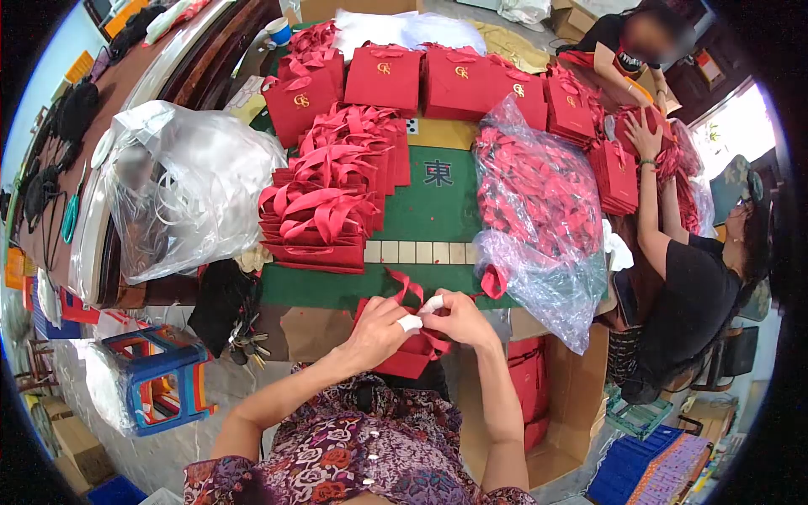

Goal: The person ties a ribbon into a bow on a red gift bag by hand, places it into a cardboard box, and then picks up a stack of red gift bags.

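Note:
A small red paper bag is at the near table edge, in front of my body. My left hand is closed at its upper edge, fingers bent together. Close beside it, my right hand pinches a red ribbon at the bag's top. White tape wraps fingers on both hands, and the fingertips nearly meet. One ribbon loop rises above the hands. The exact grip points are partly hidden by my fingers.
Red gift bags stand in rows on the green table. Clear plastic holds red ribbons at right and white ribbons at left. An open carton sits below right. Two other people work at the right.

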### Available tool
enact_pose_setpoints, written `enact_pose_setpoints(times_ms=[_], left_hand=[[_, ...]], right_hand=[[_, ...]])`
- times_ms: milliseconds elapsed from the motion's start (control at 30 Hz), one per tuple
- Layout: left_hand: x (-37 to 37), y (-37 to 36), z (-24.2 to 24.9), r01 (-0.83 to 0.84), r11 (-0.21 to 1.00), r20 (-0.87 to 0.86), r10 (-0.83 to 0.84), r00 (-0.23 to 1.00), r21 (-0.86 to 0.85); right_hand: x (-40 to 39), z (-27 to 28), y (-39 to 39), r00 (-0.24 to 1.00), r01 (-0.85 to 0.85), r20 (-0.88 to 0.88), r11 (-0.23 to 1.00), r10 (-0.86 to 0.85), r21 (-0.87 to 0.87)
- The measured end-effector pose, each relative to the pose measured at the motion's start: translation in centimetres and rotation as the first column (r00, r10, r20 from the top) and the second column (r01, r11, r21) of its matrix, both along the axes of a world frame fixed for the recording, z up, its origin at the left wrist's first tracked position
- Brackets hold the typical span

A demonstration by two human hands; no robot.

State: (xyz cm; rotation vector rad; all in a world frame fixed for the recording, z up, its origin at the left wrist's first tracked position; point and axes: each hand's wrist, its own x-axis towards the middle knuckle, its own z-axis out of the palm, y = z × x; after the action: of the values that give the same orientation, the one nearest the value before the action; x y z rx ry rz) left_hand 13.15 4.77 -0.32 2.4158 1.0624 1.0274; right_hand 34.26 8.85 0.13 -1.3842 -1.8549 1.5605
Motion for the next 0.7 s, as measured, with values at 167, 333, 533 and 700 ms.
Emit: enact_pose_setpoints(times_ms=[167, 333, 533, 700], left_hand=[[-0.4, 0.4, 0.9, 0.015, 0.975, 0.025, -0.010, 1.000, -0.223], [-0.4, 0.6, 1.1, -0.098, 0.944, -0.015, 0.098, 0.995, -0.316], [-2.2, 0.9, -0.1, -0.199, 0.878, -0.048, 0.198, 0.979, -0.436], [-1.9, 1.0, -0.5, -0.211, 0.865, -0.050, 0.212, 0.976, -0.455]], right_hand=[[-2.4, -1.0, -0.4, 0.909, 0.412, 0.038, 0.907, -0.416, 0.083], [-2.6, 0.7, -0.1, 0.853, 0.516, -0.053, 0.826, -0.519, 0.226], [0.1, 2.0, -4.0, 0.783, 0.549, 0.016, 0.703, -0.622, 0.453], [0.8, 0.4, -4.9, 0.613, 0.598, 0.230, 0.634, -0.756, 0.491]])
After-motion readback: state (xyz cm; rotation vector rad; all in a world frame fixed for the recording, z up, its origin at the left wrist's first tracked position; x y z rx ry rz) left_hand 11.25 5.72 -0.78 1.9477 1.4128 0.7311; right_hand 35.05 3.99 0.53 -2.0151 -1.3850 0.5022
